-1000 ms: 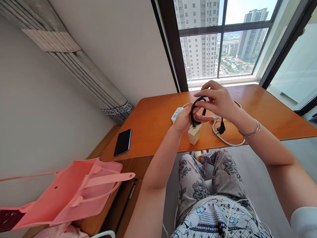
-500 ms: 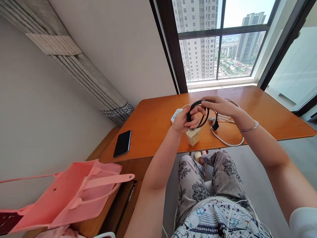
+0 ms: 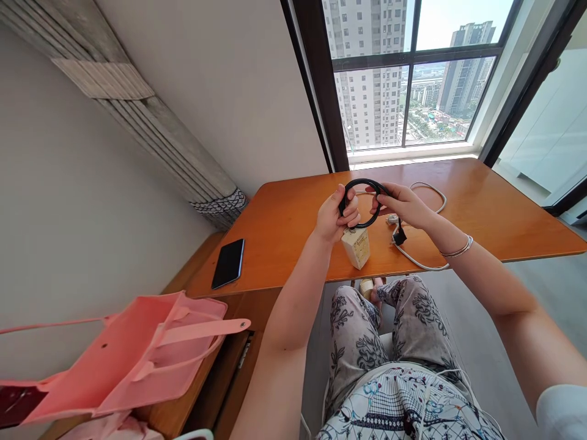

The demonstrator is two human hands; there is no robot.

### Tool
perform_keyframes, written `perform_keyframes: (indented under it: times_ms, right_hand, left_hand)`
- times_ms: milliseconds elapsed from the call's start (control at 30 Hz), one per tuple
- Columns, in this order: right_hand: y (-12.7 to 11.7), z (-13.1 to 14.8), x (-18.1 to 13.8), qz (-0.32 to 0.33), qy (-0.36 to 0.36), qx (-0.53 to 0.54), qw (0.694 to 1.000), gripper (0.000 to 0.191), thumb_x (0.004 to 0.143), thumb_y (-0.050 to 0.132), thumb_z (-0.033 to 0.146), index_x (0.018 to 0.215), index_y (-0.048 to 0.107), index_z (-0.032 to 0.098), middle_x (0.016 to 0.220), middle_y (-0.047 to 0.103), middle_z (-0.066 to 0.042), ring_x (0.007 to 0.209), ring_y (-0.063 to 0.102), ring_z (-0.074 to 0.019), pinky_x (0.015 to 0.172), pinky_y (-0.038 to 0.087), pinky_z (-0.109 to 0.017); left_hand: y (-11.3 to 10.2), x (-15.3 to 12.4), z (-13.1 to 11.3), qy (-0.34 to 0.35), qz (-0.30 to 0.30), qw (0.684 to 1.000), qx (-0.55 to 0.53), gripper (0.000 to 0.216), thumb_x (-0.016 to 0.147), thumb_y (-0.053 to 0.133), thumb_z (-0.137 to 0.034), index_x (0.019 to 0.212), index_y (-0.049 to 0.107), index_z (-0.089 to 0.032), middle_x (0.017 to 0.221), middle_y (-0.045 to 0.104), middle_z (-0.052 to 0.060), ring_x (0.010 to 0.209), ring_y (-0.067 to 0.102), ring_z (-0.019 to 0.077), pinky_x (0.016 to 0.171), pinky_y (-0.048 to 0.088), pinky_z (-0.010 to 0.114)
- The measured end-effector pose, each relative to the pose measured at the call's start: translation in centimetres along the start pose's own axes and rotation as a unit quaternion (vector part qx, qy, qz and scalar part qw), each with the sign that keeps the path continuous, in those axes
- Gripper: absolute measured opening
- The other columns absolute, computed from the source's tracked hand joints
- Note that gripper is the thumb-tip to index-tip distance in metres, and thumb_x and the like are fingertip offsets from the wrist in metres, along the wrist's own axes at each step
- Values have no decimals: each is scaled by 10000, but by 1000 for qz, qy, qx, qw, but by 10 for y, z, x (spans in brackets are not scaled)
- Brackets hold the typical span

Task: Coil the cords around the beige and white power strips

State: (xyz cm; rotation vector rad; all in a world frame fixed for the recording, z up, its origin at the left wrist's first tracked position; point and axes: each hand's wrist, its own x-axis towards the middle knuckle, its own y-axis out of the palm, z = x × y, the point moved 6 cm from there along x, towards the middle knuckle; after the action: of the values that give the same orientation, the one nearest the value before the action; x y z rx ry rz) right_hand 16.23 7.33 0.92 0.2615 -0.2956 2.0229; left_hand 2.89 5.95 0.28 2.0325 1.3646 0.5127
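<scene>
Both hands hold a black cable (image 3: 364, 183) coiled into a loop above the orange-brown table (image 3: 284, 232). My left hand (image 3: 337, 217) grips the loop's left side, fingers closed round it. My right hand (image 3: 403, 205) pinches the right side of the loop, and the black plug (image 3: 400, 236) dangles below it. A cream-coloured adapter block (image 3: 356, 247) hangs from the cable under my left hand, tilted just above the table's front edge.
A white cable (image 3: 428, 192) curls on the table behind and below my right hand. A black phone (image 3: 228, 263) lies at the table's left front corner. A pink bag (image 3: 132, 354) rests on a lower wooden surface at left. Window behind the table.
The cable loop has been raised and opened into a rounder coil. My right hand dropped from above the loop to its right side. The adapter block lifted and tilted.
</scene>
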Motion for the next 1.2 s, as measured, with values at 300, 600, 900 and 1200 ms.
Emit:
perform_keyframes:
  times_ms: [300, 600, 900, 1200]
  right_hand:
    - [3, -2, 0, -37, -45, -64, 996, 263, 919, 579, 367, 1061, 632, 152, 828, 688, -42, 727, 671, -136, 707, 595, -310]
    - [2, -2, 2, -5, -15, 25, 1000, 254, 886, 619, 340, 1048, 639, 145, 723, 650, 1, 675, 650, -127, 694, 576, -293]
    - [-2, -4, 3, 29, 16, 112, 993, 286, 817, 708, 365, 1000, 680, 147, 685, 602, 19, 715, 663, -143, 759, 545, -307]
    - [-3, -3, 0, 38, 14, 93, 995, 400, 791, 737, 438, 1065, 694, 151, 797, 683, -17, 777, 680, -155, 765, 555, -311]
  left_hand:
    - [-1, 0, 3, -31, 26, 999, -11, 489, 1037, 286, -495, 682, 425, -189, 412, 173, -114, 261, 179, 42, 344, 272, 162]
    - [0, -1, 3, -41, 39, 998, 3, 492, 1057, 208, -431, 671, 392, -187, 424, 159, -106, 266, 167, 45, 345, 251, 153]
    - [-1, 3, 1, -52, 41, 998, 11, 525, 1032, 247, -525, 686, 453, -188, 419, 143, -114, 261, 144, 49, 320, 214, 170]
    - [3, 2, 5, -67, 63, 995, 36, 536, 1017, 230, -567, 618, 261, -210, 410, 117, -109, 266, 118, 52, 308, 206, 163]
